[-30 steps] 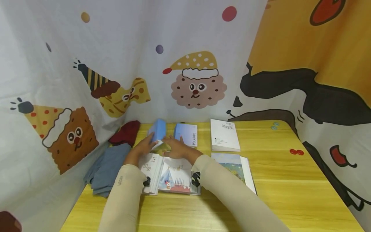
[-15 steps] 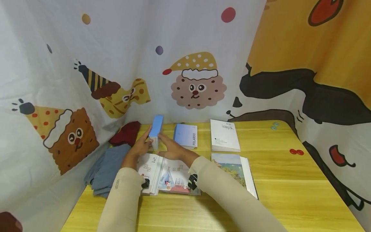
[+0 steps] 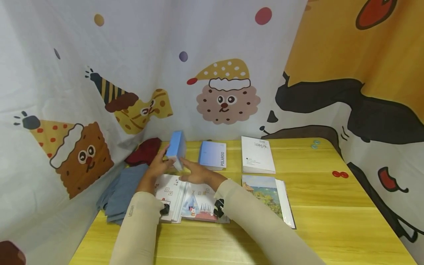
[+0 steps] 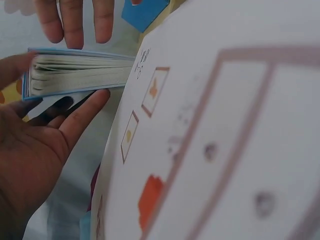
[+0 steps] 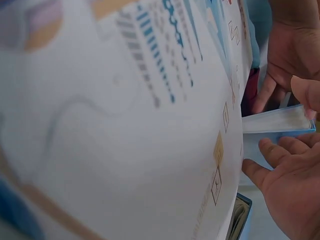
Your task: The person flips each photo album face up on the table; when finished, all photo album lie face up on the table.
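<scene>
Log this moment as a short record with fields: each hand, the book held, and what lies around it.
left hand: grips the blue book, thumb on one cover, fingers under the other
right hand: fingers straight, touching the blue book's lower end
blue book: raised on edge above the table
below hands: open picture album
right of book: Polaroid book, white book
left edge: folded cloths

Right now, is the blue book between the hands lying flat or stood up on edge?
On edge, tilted. The blue book rises above the table, left hand and right hand flanking it; its closed page block shows in the left wrist view.
</scene>
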### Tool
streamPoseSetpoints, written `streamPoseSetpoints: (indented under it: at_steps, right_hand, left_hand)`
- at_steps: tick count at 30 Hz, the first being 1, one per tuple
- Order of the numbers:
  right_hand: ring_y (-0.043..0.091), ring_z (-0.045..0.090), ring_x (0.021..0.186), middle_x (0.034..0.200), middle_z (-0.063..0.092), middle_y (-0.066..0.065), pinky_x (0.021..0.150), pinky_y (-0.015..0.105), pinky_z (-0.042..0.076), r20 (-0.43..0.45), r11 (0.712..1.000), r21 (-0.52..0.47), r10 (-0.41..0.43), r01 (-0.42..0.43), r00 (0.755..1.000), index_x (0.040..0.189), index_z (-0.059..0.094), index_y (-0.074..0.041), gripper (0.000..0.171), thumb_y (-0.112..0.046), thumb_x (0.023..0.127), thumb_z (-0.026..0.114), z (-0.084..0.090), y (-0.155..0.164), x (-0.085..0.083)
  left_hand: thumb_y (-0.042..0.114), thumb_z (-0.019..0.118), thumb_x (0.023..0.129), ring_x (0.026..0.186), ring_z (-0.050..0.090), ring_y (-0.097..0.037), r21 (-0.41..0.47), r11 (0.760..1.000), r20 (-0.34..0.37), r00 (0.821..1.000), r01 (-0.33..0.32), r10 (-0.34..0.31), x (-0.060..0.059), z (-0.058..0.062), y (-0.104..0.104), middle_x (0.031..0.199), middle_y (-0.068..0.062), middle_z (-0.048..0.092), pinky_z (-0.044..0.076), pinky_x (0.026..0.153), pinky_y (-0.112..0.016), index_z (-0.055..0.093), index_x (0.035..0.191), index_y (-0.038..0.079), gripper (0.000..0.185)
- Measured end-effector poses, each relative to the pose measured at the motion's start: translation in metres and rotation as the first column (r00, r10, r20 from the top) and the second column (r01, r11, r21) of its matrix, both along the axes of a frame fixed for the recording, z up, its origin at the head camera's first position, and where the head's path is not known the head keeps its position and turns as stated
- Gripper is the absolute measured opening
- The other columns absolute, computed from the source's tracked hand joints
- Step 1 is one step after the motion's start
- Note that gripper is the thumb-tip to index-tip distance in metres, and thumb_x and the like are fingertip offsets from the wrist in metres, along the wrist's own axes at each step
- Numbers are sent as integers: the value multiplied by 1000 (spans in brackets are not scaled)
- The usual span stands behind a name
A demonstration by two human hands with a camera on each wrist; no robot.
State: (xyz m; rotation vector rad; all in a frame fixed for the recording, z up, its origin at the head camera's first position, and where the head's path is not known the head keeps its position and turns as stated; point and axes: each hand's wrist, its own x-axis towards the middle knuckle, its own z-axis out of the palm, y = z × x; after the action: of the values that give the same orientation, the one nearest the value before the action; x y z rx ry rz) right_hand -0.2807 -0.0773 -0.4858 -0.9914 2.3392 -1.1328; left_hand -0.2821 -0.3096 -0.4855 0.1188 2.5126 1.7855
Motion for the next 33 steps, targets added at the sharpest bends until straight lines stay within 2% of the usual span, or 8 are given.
streamPoseSetpoints:
  at_steps: [3, 5, 9, 12, 17, 23, 30, 33]
  right_hand:
    - [34, 35, 166, 181, 28, 11, 137, 55, 27, 9, 1000, 12, -8, 8, 1000, 178, 9, -20, 94, -35, 107, 70, -1, -1, 0]
    - [33, 33, 167, 181, 27, 9, 137, 54, 25, 12, 1000, 18, -10, 10, 1000, 178, 6, -21, 96, -34, 107, 70, -2, -2, 0]
    - [31, 29, 168, 181, 28, 3, 139, 51, 23, 5, 999, 50, -20, 20, 1000, 178, 4, -22, 98, -35, 107, 70, -3, -4, 1]
    - [31, 28, 169, 182, 28, 2, 139, 49, 23, 2, 998, 55, -28, 28, 1000, 178, 4, -19, 97, -35, 108, 69, -2, -1, 2]
    - [33, 28, 169, 182, 29, 6, 139, 51, 22, 12, 997, 15, -72, 72, 997, 178, 10, -16, 92, -30, 108, 69, 5, 12, 1]
    - [35, 32, 167, 181, 30, 5, 138, 52, 26, -46, 991, 37, -126, 128, 991, 177, 15, -16, 86, -32, 110, 65, 8, 31, -5]
    - [33, 28, 169, 183, 26, 8, 138, 52, 25, -50, 989, 42, -140, 142, 989, 177, 18, -16, 83, -34, 111, 64, 9, 50, -7]
    - [34, 30, 168, 182, 28, 11, 138, 51, 25, -84, 988, 41, -142, 146, 986, 176, 20, -14, 82, -34, 111, 65, 10, 56, -8]
  left_hand:
    - [16, 62, 112, 144, 52, -59, 28, 999, 11, 999, -45, 45, -1, 3, 1, 174, -34, 27, 54, 113, -65, 12, 176, 8, 82]
    - [26, 67, 110, 144, 54, -55, -42, 994, -25, 995, -100, 99, -2, 5, 2, 172, -33, 34, 54, 114, -64, 21, 174, 4, 82]
    - [33, 75, 103, 149, 50, -51, -242, 939, -110, 968, -245, 224, -5, 7, 1, 167, -34, 42, 44, 124, -62, 38, 168, 0, 82]
    - [30, 74, 103, 156, 42, -50, -314, 902, -126, 955, -295, 268, -5, 5, -3, 168, -35, 42, 34, 132, -59, 42, 165, -4, 78]
    - [20, 72, 103, 158, 40, -52, -301, 917, -81, 965, -262, 249, -7, 1, -14, 167, -36, 42, 31, 134, -57, 41, 165, -5, 74]
    - [21, 77, 99, 146, 52, -54, -311, 930, -84, 981, -194, 177, -5, 2, -28, 159, -38, 50, 45, 124, -58, 47, 165, 4, 74]
    - [6, 73, 101, 151, 48, -52, -219, 958, 71, 976, -186, 206, -6, 1, -31, 164, -37, 46, 40, 128, -61, 37, 169, 3, 77]
    - [4, 71, 103, 160, 38, -50, -259, 952, 128, 971, -162, 200, -9, -1, -31, 171, -34, 37, 31, 133, -61, 31, 172, 6, 80]
